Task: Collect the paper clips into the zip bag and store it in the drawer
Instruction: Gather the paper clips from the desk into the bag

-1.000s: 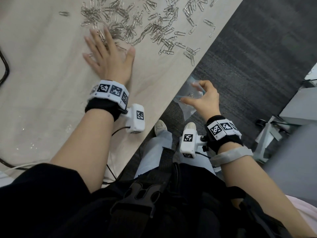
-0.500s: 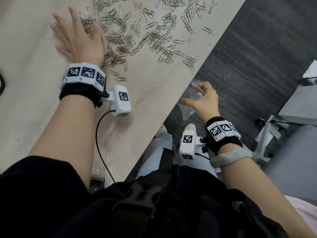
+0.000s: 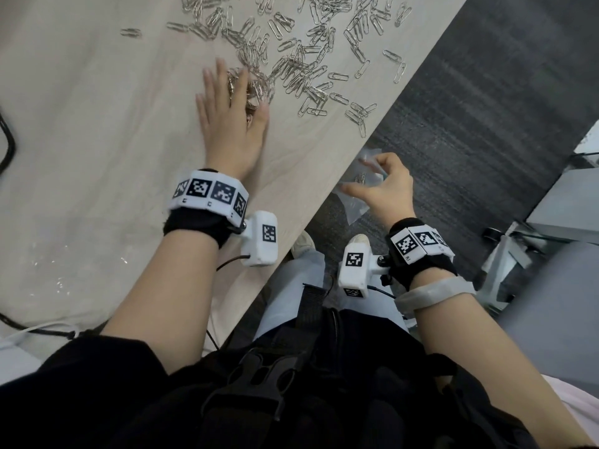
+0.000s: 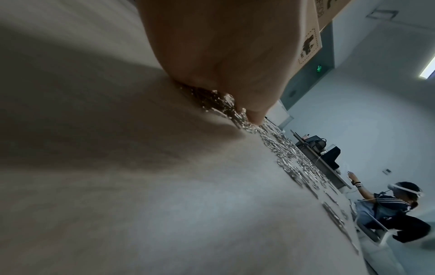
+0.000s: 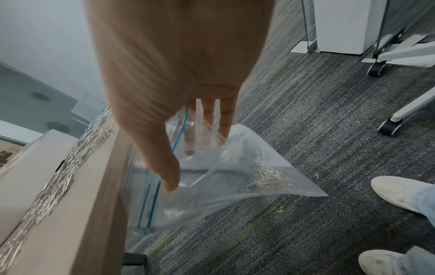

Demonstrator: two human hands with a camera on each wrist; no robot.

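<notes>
Silver paper clips (image 3: 301,69) lie scattered over the pale wooden table (image 3: 97,157), up to its right edge. My left hand (image 3: 230,121) lies flat on the table with straight fingers over the near-left part of the pile; the left wrist view shows clips (image 4: 212,101) bunched under the palm (image 4: 223,55). Below the table edge my right hand (image 3: 377,184) holds the clear zip bag (image 3: 355,205) open at its mouth. In the right wrist view the thumb (image 5: 170,176) rests at the blue zip strip and the fingers (image 5: 208,115) reach inside the zip bag (image 5: 223,195). Some paper clips (image 5: 266,178) sit in one corner of it.
Grey carpet lies below the bag, with two loose clips (image 5: 317,175) on it. My white shoes (image 5: 404,193) are at the right. Chair casters (image 5: 389,126) stand farther off. A black cable (image 3: 8,147) runs along the table's left side. Another person (image 4: 400,208) sits beyond the table.
My left hand went out to the far left of the pile, then came back right and nearer with clips under it. The right hand keeps the bag at the table edge.
</notes>
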